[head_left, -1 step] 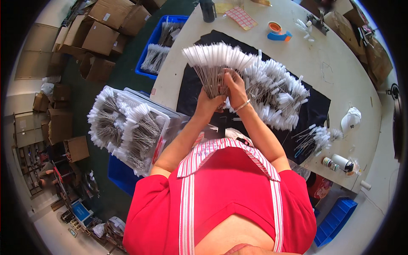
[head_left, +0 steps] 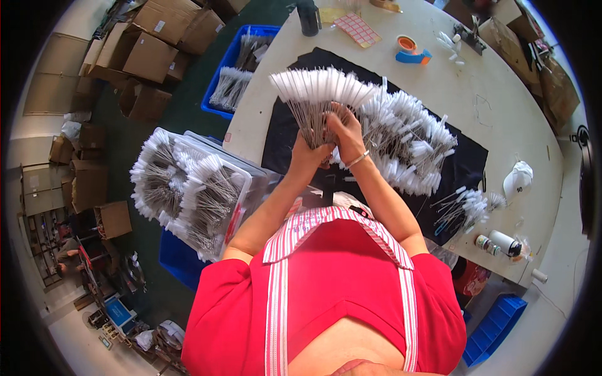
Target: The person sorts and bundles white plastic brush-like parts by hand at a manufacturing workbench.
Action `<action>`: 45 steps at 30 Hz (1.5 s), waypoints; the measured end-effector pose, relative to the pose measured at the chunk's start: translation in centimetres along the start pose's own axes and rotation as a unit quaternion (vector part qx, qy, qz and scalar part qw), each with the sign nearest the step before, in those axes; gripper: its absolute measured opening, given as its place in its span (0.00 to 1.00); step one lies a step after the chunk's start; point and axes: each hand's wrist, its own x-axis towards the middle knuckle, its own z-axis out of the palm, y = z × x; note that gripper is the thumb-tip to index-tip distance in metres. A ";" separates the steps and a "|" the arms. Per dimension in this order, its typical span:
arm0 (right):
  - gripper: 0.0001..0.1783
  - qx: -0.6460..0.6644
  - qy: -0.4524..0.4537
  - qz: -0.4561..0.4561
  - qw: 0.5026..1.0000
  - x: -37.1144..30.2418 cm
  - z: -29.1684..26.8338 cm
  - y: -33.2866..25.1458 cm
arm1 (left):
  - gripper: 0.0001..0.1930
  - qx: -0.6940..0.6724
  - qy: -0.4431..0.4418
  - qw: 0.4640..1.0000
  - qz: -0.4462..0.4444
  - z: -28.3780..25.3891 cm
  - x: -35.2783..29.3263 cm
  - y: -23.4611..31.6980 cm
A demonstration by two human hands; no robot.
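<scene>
A fanned bundle of white-bristled wire brushes [head_left: 320, 86] stands upright over the table, bristle ends up. My left hand [head_left: 310, 152] is wrapped round the thin wire stems near their lower ends. Against the right side of the same stems, my right hand [head_left: 344, 130] is closed with its fingers bent among the wires; its fingertips are partly hidden. To the right, a large pile of white brushes [head_left: 411, 141] lies on a black cloth [head_left: 280, 135]. A smaller group of brushes [head_left: 467, 207] lies at the cloth's right end.
At my left, a plastic bin [head_left: 241, 188] is heaped with brushes; a blue crate [head_left: 210, 84] with more stands beyond it. On the table [head_left: 451, 88] are a tape dispenser [head_left: 412, 56], a dark bottle [head_left: 307, 19], a white cap [head_left: 518, 178] and small bottles [head_left: 501, 240].
My right hand's fingers have shifted slightly on the wire stems. My left hand keeps its hold on the bundle, and the whole view has moved a little.
</scene>
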 end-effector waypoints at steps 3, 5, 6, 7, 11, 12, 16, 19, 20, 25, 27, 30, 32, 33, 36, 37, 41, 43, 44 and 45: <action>0.16 -0.017 -0.008 0.018 1.000 0.3 -0.7 0.4 | 0.26 0.101 0.031 0.994 0.032 -0.3 0.2 -0.5; 0.14 0.033 -0.032 0.056 0.997 0.5 -1.4 0.8 | 0.25 0.097 0.063 0.992 0.046 0.1 -0.1 -1.0; 0.14 0.030 -0.035 0.057 0.997 0.4 -1.5 0.9 | 0.25 0.092 0.094 0.990 0.056 0.5 -0.4 -0.9; 0.13 0.079 -0.044 0.078 0.993 0.2 -1.5 1.0 | 0.25 0.089 0.097 0.990 0.058 0.5 -0.5 -1.1; 0.11 0.144 -0.068 0.112 0.981 -0.3 -1.4 0.6 | 0.25 0.079 0.103 0.987 0.093 0.4 -0.6 -1.7; 0.12 0.157 -0.091 0.121 0.976 -0.2 -1.8 0.7 | 0.24 0.086 0.108 0.985 0.100 0.5 -0.7 -1.8; 0.15 0.186 -0.126 0.116 0.968 0.1 -2.4 1.5 | 0.25 0.077 0.098 0.987 0.103 -0.4 -0.4 -3.1; 0.23 0.162 -0.132 0.091 0.974 -0.6 -1.9 1.6 | 0.27 0.146 0.054 0.974 0.164 -1.3 0.4 -4.2; 0.25 0.115 -0.172 0.087 0.975 -0.7 -1.8 1.4 | 0.29 0.172 -0.003 0.968 0.180 -1.6 0.8 -4.5; 0.17 -0.016 -0.090 0.163 0.982 -1.1 -1.0 4.5 | 0.38 0.321 -0.077 0.943 0.048 -5.1 1.0 -6.3; 0.12 -0.023 -0.017 0.130 0.991 -0.8 -1.1 7.6 | 0.47 0.384 0.022 0.923 0.012 -4.7 0.7 -5.7; 0.13 0.047 0.028 0.144 0.988 -0.8 -0.3 8.8 | 0.52 0.394 0.059 0.911 0.108 -4.9 0.7 -5.8; 0.14 0.016 0.041 0.160 0.986 -0.4 0.2 8.7 | 0.53 0.361 0.045 0.919 0.153 -5.6 1.5 -6.2; 0.15 -0.017 0.042 0.180 0.983 -0.3 0.3 8.9 | 0.52 0.362 0.052 0.926 0.100 -6.0 1.8 -5.8; 0.20 -0.004 0.039 0.187 0.982 0.3 1.0 9.9 | 0.46 0.358 0.045 0.930 0.067 -7.0 3.6 -4.4; 0.25 0.003 0.051 0.202 0.978 0.6 1.1 10.3 | 0.45 0.374 0.032 0.924 0.078 -7.8 4.9 -4.6; 0.28 -0.163 0.147 0.065 0.973 1.0 -0.4 12.2 | 0.44 0.424 0.037 0.890 0.160 -10.3 12.0 -5.5; 0.24 -0.148 0.177 0.092 0.969 0.1 -2.1 11.2 | 0.43 0.459 0.057 0.873 0.152 -10.9 16.2 -4.5; 0.22 -0.086 0.208 0.075 0.971 -1.0 -2.4 10.5 | 0.43 0.478 0.069 0.867 0.124 -11.4 18.5 -4.4; 0.21 -0.087 0.235 0.086 0.964 -2.0 -2.9 9.9 | 0.44 0.491 0.071 0.860 0.118 -12.1 20.8 -4.3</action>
